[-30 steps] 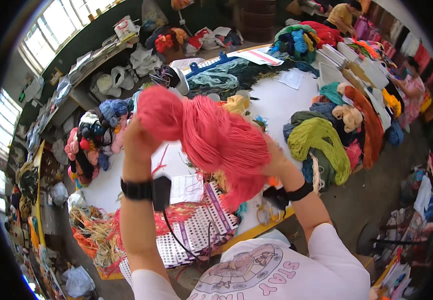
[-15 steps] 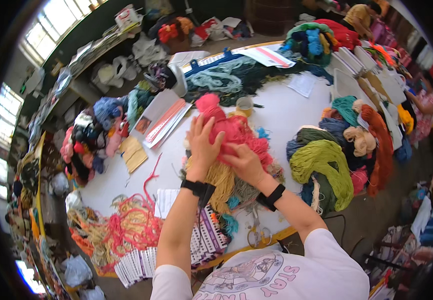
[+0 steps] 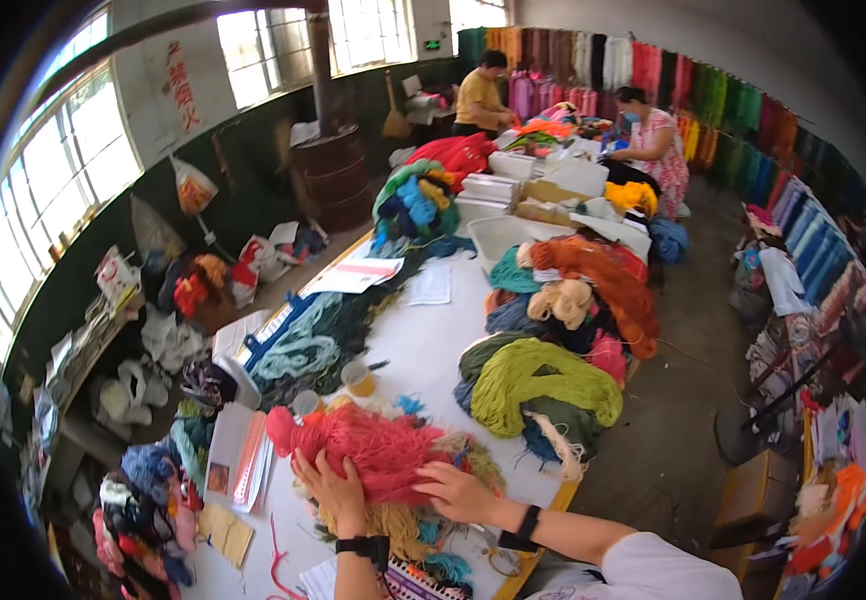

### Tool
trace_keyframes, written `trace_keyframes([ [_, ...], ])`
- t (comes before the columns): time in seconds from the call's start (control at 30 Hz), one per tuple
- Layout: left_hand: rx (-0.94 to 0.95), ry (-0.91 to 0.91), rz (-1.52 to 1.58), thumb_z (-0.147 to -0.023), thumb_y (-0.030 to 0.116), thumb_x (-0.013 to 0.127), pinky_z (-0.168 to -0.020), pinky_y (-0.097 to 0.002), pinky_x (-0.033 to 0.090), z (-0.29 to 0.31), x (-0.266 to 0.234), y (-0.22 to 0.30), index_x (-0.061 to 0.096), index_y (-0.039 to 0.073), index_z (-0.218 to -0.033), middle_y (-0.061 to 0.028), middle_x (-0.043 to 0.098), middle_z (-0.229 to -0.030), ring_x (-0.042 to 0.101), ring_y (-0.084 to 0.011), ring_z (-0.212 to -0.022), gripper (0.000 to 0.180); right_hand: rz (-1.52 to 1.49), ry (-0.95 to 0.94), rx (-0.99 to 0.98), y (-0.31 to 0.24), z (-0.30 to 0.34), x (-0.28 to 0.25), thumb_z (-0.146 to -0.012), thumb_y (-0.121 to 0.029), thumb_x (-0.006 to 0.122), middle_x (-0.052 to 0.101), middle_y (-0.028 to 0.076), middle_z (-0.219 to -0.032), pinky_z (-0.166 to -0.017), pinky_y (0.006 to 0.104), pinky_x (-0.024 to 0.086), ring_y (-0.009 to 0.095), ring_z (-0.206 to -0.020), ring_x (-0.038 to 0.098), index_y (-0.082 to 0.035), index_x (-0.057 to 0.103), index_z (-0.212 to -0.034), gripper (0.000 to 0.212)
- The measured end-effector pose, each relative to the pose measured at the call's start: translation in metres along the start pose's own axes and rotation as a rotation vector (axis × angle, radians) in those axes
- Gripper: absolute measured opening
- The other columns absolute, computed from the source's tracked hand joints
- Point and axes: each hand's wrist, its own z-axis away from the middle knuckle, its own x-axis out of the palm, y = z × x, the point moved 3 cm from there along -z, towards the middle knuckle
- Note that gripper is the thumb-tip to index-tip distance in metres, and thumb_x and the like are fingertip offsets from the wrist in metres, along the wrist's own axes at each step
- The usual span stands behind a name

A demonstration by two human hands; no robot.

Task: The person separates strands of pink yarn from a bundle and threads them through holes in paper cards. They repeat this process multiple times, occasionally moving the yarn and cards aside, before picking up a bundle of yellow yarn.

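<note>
A coral-pink skein of yarn (image 3: 378, 445) lies across a heap of mixed yarn on the white table. My left hand (image 3: 335, 495) rests on its near left side, fingers spread and holding nothing. At the skein's near right edge, my right hand (image 3: 461, 492) touches the strands with its fingers stretched out. Tan yarn (image 3: 390, 525) spills from below the skein between my wrists, with teal strands (image 3: 445, 567) beside it. Partly hidden by my right forearm is a pair of scissors (image 3: 500, 558). A yellowish cup (image 3: 358, 378) stands just beyond the skein.
Olive-green skeins (image 3: 543, 385) and rust-orange yarn (image 3: 603, 285) pile along the table's right side. Dark yarn with light blue strands (image 3: 298, 350) lies at the far left. A booklet (image 3: 238, 455) and a tan envelope (image 3: 225, 533) sit left of my hands. Two people work at the far end.
The view has swung up and to the right, bringing in the far room. Both hands stay on the pink skein; my right hand has moved toward its right end, farther from my left.
</note>
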Motion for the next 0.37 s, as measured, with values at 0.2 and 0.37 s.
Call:
trace_keyframes([
  [0.2,0.019,-0.029,0.021,-0.072,0.021,0.064,-0.101,-0.0445,0.023,-0.005,0.007,0.006,0.05,0.0,-0.11,-0.0218,0.026,-0.134,0.024,-0.0401,-0.123,0.047,0.275,-0.016,0.518,0.058,0.211,-0.119,-0.073,-0.011,0.053,0.058,0.002,-0.092,-0.071,0.0316,0.047,0.022,-0.086,0.056,-0.013,0.061,-0.09,0.018],
  [0.37,0.094,0.056,-0.059,-0.07,0.024,0.066,-0.101,-0.0456,0.021,0.011,0.033,0.022,0.047,0.0,-0.115,-0.0248,0.026,-0.133,0.025,-0.0402,-0.122,0.055,0.426,-0.126,0.906,0.109,0.41,-0.231,-0.069,-0.012,0.053,0.062,0.004,-0.09,-0.077,0.0312,0.047,0.021,-0.088,0.057,-0.013,0.065,-0.085,0.02],
])
